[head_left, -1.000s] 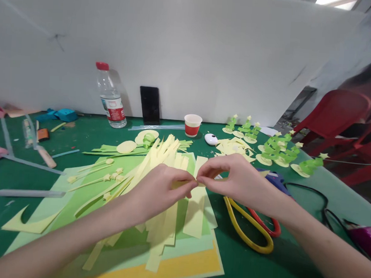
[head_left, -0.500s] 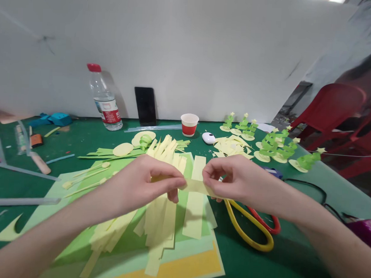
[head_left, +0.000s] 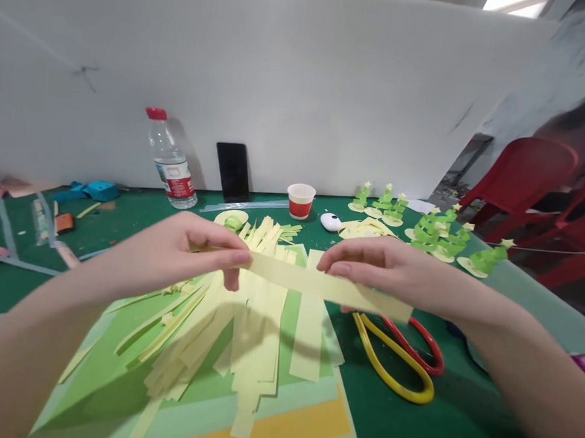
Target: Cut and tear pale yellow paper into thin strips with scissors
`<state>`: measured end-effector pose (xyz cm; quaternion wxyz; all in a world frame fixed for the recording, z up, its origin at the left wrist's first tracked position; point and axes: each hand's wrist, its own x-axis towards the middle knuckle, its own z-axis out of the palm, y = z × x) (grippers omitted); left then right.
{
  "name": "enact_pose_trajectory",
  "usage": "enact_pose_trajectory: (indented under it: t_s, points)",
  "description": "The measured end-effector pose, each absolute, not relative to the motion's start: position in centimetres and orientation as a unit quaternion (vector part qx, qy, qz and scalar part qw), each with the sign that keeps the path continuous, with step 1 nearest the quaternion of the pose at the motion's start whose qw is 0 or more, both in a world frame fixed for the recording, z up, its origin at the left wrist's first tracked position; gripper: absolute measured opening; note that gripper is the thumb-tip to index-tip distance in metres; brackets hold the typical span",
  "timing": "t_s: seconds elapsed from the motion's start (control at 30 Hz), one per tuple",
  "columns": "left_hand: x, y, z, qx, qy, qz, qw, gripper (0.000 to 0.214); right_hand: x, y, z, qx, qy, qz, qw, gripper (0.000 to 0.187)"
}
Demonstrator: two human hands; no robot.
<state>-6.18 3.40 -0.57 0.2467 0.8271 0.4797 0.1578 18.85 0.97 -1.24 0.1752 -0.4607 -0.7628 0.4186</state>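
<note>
Two bare hands, one paper strip between them, up in the air above the sheets. Left hand pinches one end, thumb against fingers. Right hand is curled at the other half, thumb along the upper edge, fingers partly hidden behind (can't tell if it grips or just guides).

Counts: 1 bottle, 1 dark phone-like slab, 1 cup, 1 white rounded object, 1 pair of scissors, 8 star-topped spirals going by the stars. Loose strips overlap too much to count.

Materials: strip is pale yellow, thin, flat, straight-edged, tilted down to the right. Spirals are curled green paper, most visibly on pale round bases. Bottle clear plastic, red cap; cup white and red. Scissors show one yellow loop, one red.

Surface: table is dark green, colored sheets stacked on it, yellow layer at the near edge. White panel stands behind, red chairs off to the right
</note>
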Motion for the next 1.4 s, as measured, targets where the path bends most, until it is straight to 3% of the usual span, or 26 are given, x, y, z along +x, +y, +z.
enact_pose_trajectory:
  t_s: [0.17, 0.33, 0.63, 0.83, 0.97, 1.07, 1.4]
  points:
    - [-3.9, 2.6, -0.7, 0.822, 0.480, 0.111, 0.285, 0.029, 18.3, 0.8, -1.5, -0.411, -0.778, 0.437, 0.189, 0.032]
    - [-4.0, 2.4, -0.7, 0.824, 0.482, 0.076, 0.288, 0.032, 18.3, 0.4, -1.1, -0.422, -0.797, 0.399, 0.167, 0.015]
    - [-4.4, 2.7, -0.7, 0.823, 0.501, 0.115, 0.243, 0.021, 18.5, -0.2, -0.7, -0.402, -0.795, 0.441, 0.111, 0.021]
    - [-4.7, 1.5, -1.2, 0.836, 0.501, 0.109, 0.194, 0.023, 18.1, -0.1, -1.0, -0.423, -0.790, 0.412, 0.164, 0.017]
    - [-3.7, -0.1, -2.1, 0.861, 0.455, 0.170, 0.151, 0.038, 18.0, -0.3, -1.0, -0.427, -0.801, 0.379, 0.180, 0.015]
    - [-2.3, -0.9, -2.0, 0.859, 0.441, 0.164, 0.201, 0.024, 17.9, -0.5, -1.1, -0.436, -0.809, 0.339, 0.201, 0.013]
    - [-1.2, -1.1, -1.9, 0.842, 0.435, 0.183, 0.260, 0.021, 17.4, -0.8, -1.5, -0.422, -0.814, 0.321, 0.238, 0.009]
